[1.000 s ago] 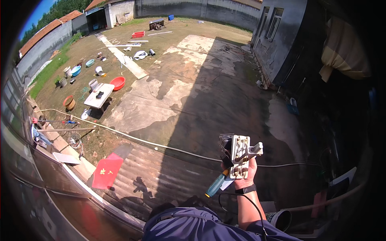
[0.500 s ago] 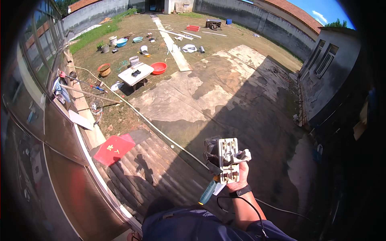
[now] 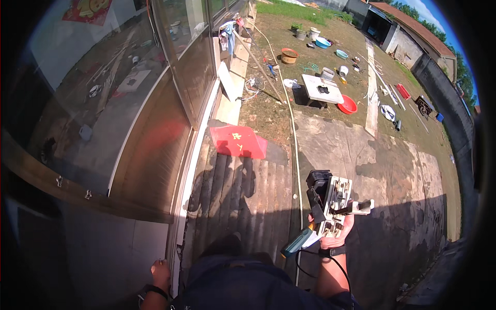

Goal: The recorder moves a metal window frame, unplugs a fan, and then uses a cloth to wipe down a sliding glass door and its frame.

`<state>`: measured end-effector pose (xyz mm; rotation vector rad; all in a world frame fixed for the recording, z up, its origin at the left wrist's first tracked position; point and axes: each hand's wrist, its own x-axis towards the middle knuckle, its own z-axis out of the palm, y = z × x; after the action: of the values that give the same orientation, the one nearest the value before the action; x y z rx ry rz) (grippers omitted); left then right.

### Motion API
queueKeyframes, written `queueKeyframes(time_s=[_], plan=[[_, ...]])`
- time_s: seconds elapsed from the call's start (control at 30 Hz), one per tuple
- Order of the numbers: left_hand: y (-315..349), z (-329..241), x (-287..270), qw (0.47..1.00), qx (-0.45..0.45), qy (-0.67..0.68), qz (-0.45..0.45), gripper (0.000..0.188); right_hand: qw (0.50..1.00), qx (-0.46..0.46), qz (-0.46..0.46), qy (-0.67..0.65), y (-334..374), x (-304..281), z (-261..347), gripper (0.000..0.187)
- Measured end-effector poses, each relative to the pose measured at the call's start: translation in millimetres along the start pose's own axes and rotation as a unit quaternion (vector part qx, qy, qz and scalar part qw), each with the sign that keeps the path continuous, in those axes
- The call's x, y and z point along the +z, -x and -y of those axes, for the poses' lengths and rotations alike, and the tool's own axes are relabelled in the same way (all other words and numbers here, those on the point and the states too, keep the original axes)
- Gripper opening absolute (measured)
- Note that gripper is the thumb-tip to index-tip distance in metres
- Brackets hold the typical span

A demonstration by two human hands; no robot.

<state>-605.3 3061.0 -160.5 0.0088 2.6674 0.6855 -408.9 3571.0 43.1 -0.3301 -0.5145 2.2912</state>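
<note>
The right hand (image 3: 339, 235) has fingers gripping a bumpy white block (image 3: 339, 192), a smooth green handle (image 3: 295, 244) beside them. The left hand (image 3: 160, 274): can't tell its fingers' grip.

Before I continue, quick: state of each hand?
Left hand: curled; can't tell whether it grips anything.
Right hand: closed, holding the white switch block and teal-handled tool.

There are two hands (image 3: 338, 236) (image 3: 161, 275), one electrical fitting (image 3: 341, 188), one teal tool (image 3: 296, 242) and two bluish basins (image 3: 323, 43) (image 3: 341, 53).
</note>
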Motion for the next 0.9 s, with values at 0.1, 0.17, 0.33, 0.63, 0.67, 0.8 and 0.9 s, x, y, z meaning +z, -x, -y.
queueKeyframes(time_s=[0.1,0.17,0.33,0.63,0.67,0.8,0.9], plan=[[24,63,6,0.960,-0.224,0.139,-0.091,0.029,0.994,0.077,0.080,-0.011,-30,-9,-21,0.063],[57,114,3,0.935,-0.239,0.153,-0.215,0.026,0.993,0.110,0.043,-0.011,-35,-8,-40,0.063],[129,60,-86,0.817,-0.276,0.347,-0.368,0.020,0.972,0.220,0.077,0.011,-42,-34,-66,0.059],[196,125,-202,0.701,-0.278,0.374,-0.540,0.020,0.949,0.302,0.016,0.093,-23,10,-130,0.058],[198,135,-213,0.707,-0.280,0.342,-0.552,0.021,0.949,0.297,-0.012,0.107,-22,13,-136,0.058],[189,163,-239,0.723,-0.289,0.285,-0.559,0.024,0.942,0.326,-0.010,0.081,-20,32,-161,0.057],[202,201,-249,0.738,-0.300,0.238,-0.556,0.027,0.938,0.341,-0.033,0.060,-19,46,-181,0.058]])
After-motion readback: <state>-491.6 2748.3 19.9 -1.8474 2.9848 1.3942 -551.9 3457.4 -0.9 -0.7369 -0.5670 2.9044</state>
